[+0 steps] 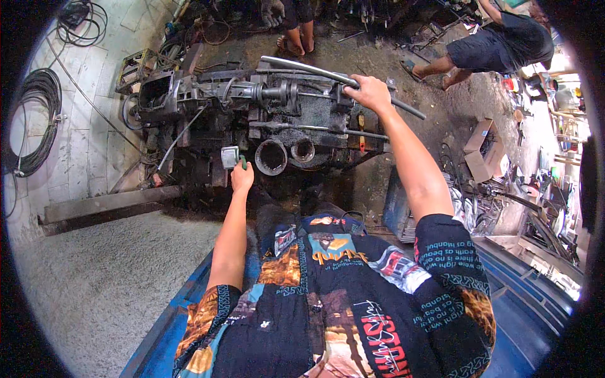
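My right hand [370, 93] is closed round a long grey metal pipe [309, 67]. The pipe slants across the far side of a dark, greasy lathe-like machine [246, 94]. My left hand [242, 179] is closed on a green handle [243, 162] at the machine's near side. Right beside that handle is a squarish silvery metal piece [230, 157]; whether the two are joined I cannot tell. To the right of my left hand sit a large metal ring [271, 157] and a smaller round opening [303, 150]. Fine metal shavings [309, 113] cover part of the machine.
A thin rod [181, 138] leans against the machine's left part. Coiled black cable [38, 123] lies at far left. An open cardboard box [484, 151] and metal scrap stand at right. One person [488, 50] bends at far right; another person's legs [297, 31] show beyond the machine.
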Motion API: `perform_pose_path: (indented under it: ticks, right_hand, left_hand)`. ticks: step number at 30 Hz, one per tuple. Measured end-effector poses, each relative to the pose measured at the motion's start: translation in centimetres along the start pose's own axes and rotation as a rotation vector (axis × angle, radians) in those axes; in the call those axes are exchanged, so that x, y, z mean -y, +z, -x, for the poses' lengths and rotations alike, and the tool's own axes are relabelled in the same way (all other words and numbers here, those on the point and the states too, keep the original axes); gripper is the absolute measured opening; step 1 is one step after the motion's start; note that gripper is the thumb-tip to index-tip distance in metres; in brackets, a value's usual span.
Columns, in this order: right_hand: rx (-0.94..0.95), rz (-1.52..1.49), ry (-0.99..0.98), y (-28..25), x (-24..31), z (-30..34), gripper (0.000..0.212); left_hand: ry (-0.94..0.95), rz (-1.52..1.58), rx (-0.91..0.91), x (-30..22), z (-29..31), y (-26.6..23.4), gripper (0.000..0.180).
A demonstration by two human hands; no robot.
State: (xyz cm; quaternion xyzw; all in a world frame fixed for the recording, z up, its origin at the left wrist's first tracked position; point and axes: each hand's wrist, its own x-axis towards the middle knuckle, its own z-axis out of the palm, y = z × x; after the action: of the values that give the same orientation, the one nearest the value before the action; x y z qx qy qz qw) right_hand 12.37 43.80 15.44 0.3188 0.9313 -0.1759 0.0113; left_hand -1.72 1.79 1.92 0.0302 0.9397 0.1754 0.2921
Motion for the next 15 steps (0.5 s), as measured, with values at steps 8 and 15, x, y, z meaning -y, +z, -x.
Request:
perform_pose_path:
  ticks: [8, 15]
  right_hand:
    - [-0.01, 0.008, 0.027, 0.5, -2.4, 0.1, 0.054]
    - [-0.037, 0.004, -0.037, 1.5, -3.8, -0.3, 0.057]
  left_hand:
    - [-0.03, 0.064, 0.004, 0.3, 0.2, -0.3, 0.047]
    - [-0.048, -0.096, 0.009, 0.9, -0.8, 1.2, 0.039]
